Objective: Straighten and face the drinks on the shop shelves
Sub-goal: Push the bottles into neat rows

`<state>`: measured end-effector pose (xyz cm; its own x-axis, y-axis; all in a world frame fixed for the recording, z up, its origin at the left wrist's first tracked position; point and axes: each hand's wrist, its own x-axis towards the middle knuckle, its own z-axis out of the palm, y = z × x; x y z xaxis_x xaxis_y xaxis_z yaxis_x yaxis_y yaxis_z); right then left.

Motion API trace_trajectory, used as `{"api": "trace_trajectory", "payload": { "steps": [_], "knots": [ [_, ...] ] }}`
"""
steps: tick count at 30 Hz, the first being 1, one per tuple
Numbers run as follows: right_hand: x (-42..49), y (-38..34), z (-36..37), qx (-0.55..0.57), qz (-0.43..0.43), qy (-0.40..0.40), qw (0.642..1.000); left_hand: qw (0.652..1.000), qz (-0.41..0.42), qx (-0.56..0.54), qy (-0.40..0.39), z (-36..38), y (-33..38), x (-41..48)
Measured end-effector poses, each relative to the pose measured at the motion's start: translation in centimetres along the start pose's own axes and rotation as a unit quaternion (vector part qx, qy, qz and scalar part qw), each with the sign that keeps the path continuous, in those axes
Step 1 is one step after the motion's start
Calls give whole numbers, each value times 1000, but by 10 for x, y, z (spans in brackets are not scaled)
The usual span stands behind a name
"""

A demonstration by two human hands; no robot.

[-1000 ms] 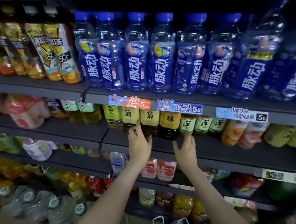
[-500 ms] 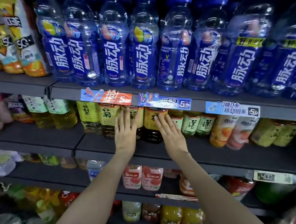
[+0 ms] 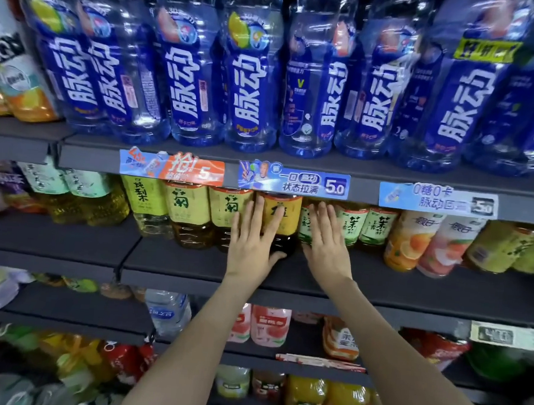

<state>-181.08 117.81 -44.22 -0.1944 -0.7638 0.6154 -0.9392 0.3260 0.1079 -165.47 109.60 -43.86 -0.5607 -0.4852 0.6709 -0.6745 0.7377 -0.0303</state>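
Dark shop shelves (image 3: 192, 260) are filling the whole view, with four tiers of drinks running off both edges. Nearest the camera, two bare forearms are reaching up and in. On the tier below them, pink bottles (image 3: 269, 326) and a water bottle (image 3: 168, 312) are sitting well back from the shelf lip, so that row is looking undone.

Further in, on the second tier, the left hand (image 3: 253, 242) is lying flat, fingers straight and spread, across the fronts of the dark tea bottle (image 3: 289, 226) and the yellow-labelled bottle (image 3: 221, 208) beside it. It is gripping nothing. The right hand (image 3: 325, 247) is likewise lying flat with straight fingers against the green-labelled bottles (image 3: 352, 224) just beside.

I am judging the step in hand to be pressing this row into line. Its labels are mostly facing out, though the row is standing back from the edge. Above, the blue bottles (image 3: 246, 74) are standing forward, yet the turned bottle (image 3: 302, 87) among them is showing small print instead of big lettering and is probably needing a twist.

The frame's top edge is cutting off the blue bottles' caps. The price tags (image 3: 292, 182) are hiding the tea bottles' necks, and the bottom tier and far left are blurring badly. Whatever is standing behind each front bottle is not showing.
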Motion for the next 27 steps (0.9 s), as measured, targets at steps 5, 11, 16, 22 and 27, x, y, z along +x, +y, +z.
{"api": "trace_trajectory", "payload": {
  "steps": [5, 11, 16, 22, 27],
  "knots": [
    [-4, -21, -11, 72, 48, 54, 995, 1000, -3, 4, -20, -17, 2, -3],
    [-35, -94, -60, 195, 51, 107, 974, 996, -75, -12, -44, -57, -40, -45],
    [-20, -201, -74, 323, -47, 29, 945, 985, -158, 18, -60, -84, -130, -97],
    [47, -347, -45, 345, -63, -69, 934, 973, -211, 81, -42, -98, -282, -131],
    [105, -432, 2, 347, 91, -95, 929, 987, -147, 67, 6, -75, -378, -111]
  ]
}}
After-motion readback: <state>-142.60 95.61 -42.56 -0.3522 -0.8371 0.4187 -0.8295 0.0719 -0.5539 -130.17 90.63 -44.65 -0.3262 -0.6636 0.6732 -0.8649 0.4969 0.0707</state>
